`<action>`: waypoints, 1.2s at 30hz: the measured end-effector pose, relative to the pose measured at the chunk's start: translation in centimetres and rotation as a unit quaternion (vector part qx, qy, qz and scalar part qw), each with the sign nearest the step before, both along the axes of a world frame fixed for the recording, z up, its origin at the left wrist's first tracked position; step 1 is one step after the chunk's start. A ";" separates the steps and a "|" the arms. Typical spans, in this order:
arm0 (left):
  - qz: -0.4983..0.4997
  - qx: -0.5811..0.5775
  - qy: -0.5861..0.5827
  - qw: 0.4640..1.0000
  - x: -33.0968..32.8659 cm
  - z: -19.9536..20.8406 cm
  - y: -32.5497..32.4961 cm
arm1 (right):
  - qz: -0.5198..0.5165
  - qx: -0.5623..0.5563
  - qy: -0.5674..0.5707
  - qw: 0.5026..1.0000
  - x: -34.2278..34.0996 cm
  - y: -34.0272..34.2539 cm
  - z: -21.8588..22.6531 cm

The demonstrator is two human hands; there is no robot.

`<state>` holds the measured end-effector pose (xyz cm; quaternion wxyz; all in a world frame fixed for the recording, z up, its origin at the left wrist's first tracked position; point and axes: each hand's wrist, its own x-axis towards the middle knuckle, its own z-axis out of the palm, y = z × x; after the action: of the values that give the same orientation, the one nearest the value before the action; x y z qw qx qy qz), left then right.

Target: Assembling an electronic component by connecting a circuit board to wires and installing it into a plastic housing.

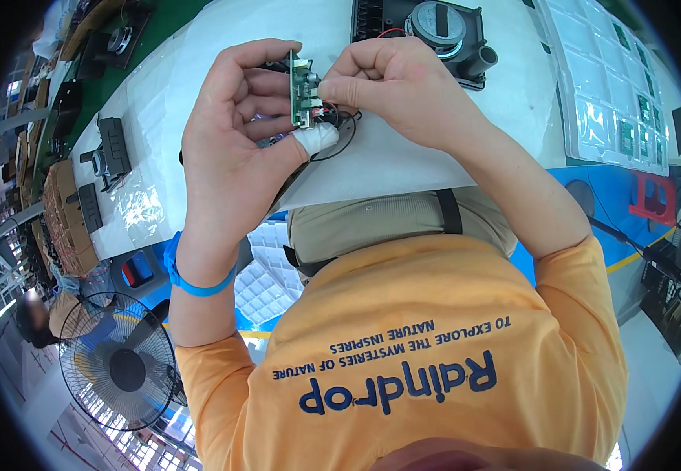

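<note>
My left hand point(227, 145) holds a green circuit board point(300, 98) upright by its edges, between the fingertips and the thumb. White wrapping point(318, 138) covers the thumb's tip. Small white connectors line the board's right face. My right hand point(407, 86) is closed, thumb and forefinger pinched against that face; what lies between the fingertips is too small to make out. A thin black wire point(347, 147) loops below the board, with a red wire near the lower connector. Something dark behind the left fingers is mostly hidden.
Beyond my right hand lies a black housing with a round speaker point(437, 27). A clear compartment tray point(604, 86) with green boards sits at the right. Black speaker parts point(111, 153) lie at the left of the white table point(411, 169). A fan point(124, 369) stands lower left, a red stool point(653, 200) at right.
</note>
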<state>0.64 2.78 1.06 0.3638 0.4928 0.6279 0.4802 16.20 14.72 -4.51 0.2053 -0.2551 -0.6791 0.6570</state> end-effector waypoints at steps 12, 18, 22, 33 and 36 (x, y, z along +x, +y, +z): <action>-0.103 -0.041 -0.049 0.993 -4.7 1.5 1.7 | 0.048 0.230 -0.052 0.971 0.2 1.2 2.7; -0.113 -0.113 0.001 0.987 -7.0 2.5 1.3 | -0.084 0.212 -0.342 0.911 3.8 2.9 8.0; -0.094 -0.136 0.011 0.986 -5.9 3.3 0.9 | -0.116 0.436 -0.166 0.877 9.8 4.3 4.9; -0.023 -0.096 -0.003 0.995 -2.8 2.8 -1.2 | -0.105 0.407 -0.183 0.889 9.9 5.1 0.2; -0.016 -0.100 -0.008 0.995 -3.0 2.8 -1.7 | -0.069 0.453 -0.154 0.875 9.6 6.5 0.3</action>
<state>-2.39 1.04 3.86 0.4237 0.4602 0.6616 0.4134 25.84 21.24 -4.26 0.2363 -0.2781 -0.9062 0.2136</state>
